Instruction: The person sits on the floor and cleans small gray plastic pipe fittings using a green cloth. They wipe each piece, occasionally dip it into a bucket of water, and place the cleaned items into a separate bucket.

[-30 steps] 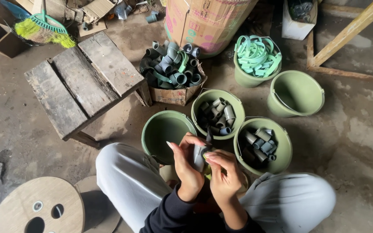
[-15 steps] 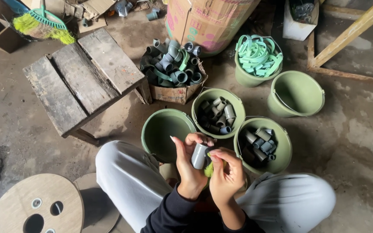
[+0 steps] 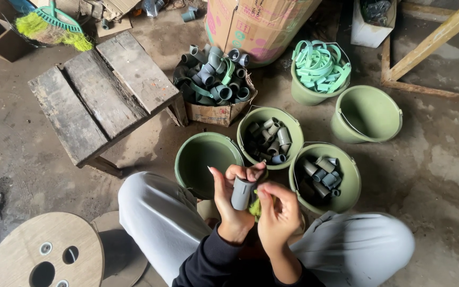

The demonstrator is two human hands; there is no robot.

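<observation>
My left hand (image 3: pixel 230 197) grips a short grey pipe fitting (image 3: pixel 241 193) upright between thumb and fingers, above my lap. My right hand (image 3: pixel 278 215) is closed beside it on a small yellow-green piece (image 3: pixel 255 208), pressed against the fitting's lower side. Just beyond my hands stand an empty green bucket (image 3: pixel 193 159) and two green buckets (image 3: pixel 293 127) (image 3: pixel 349 186) holding several grey fittings.
A cardboard box (image 3: pixel 216 112) of grey fittings and green rings sits behind the buckets. A bucket of green rings (image 3: pixel 320 66) and another empty bucket (image 3: pixel 367 114) stand to the right. A wooden stool (image 3: pixel 102 93) is at left, a round wooden disc (image 3: pixel 38 255) at lower left.
The fitting has been turned and lifted slightly in my left hand. My right hand has shifted to its lower side with the yellow-green piece.
</observation>
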